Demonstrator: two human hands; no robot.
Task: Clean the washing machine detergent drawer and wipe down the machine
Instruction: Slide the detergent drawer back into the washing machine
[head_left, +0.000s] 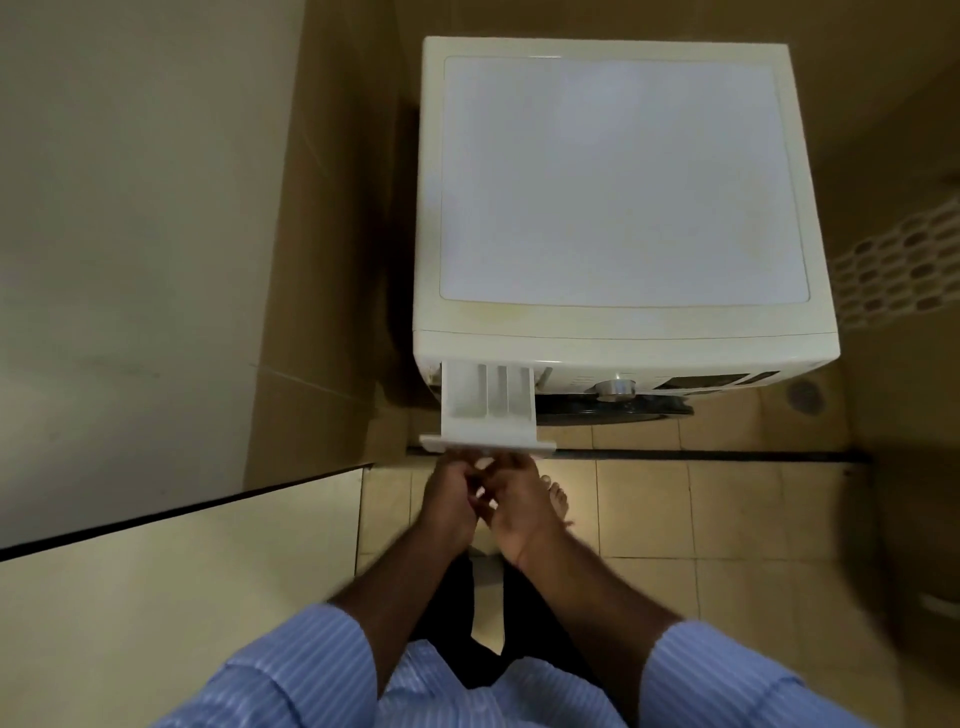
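Here the detergent drawer (488, 408) is drawn well out of the washing machine (618, 208); its front panel is gripped from below by curled fingers of the left hand (451, 499) and right hand (519, 501), presumably for full removal.

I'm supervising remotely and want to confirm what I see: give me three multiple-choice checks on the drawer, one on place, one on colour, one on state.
1. Where on the washing machine front does the detergent drawer sit?
A. Left end, beside the control knob
B. Right end
C. Under the door

2. What colour is the drawer?
A. Blue
B. White
C. Black

3. What state is the drawer in?
A. Pushed shut
B. Lifted out and lying on the floor
C. Pulled out, still in its slot

Answers:
1. A, it juts from the left end, with the knob to its right.
2. B, its compartments and front panel are white.
3. C, it sticks out toward the person, with the left hand and right hand at its front panel.
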